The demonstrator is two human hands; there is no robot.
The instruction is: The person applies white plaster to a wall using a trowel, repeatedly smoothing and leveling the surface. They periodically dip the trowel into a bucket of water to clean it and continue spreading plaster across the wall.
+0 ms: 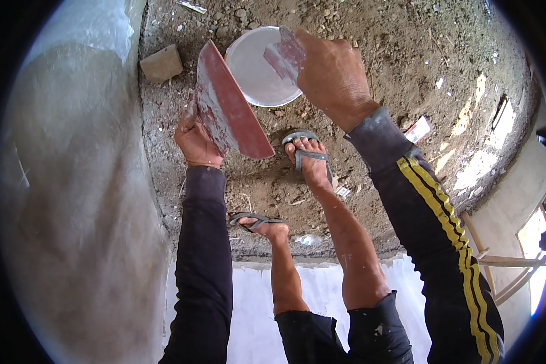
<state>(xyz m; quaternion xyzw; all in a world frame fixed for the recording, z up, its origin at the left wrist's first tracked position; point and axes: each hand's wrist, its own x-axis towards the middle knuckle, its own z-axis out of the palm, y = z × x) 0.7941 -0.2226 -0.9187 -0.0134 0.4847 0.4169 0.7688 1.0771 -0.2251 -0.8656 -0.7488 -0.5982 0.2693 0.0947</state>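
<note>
My left hand [195,138] grips a wide red-backed trowel [229,104] smeared with white putty, held tilted above the dirt floor. My right hand [332,74] holds a smaller putty knife [285,56] coated in white paste, its blade over a round white bucket [256,73] of putty standing on the ground. The two blades are close but apart. Both arms wear dark sleeves, the right one with yellow stripes. My feet in grey sandals [308,153] stand on the dirt below the bucket.
A grey plastered wall [79,182] curves along the left. A stone block [161,63] lies near the wall. A white-coated surface [321,285] lies under my legs. Wooden ladder rails [497,261] stand at the right, with scattered debris on the soil.
</note>
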